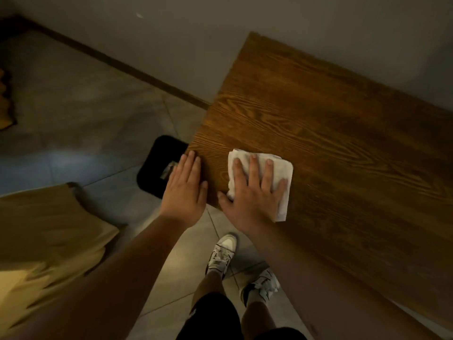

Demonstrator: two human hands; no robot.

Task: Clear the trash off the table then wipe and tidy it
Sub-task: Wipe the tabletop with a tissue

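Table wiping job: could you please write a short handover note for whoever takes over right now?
Right hand: flat, fingers spread, pressing the white cloth onto the table near its corner.
Left hand: open, palm down at the table's edge, holding nothing.
Black bin: on the floor just beyond the table's end, with something inside.
Done: no trash is visible on the part of the tabletop in view.
Left: finish wiping the rest of the surface, check the end out of view, then put the cloth away and tidy.
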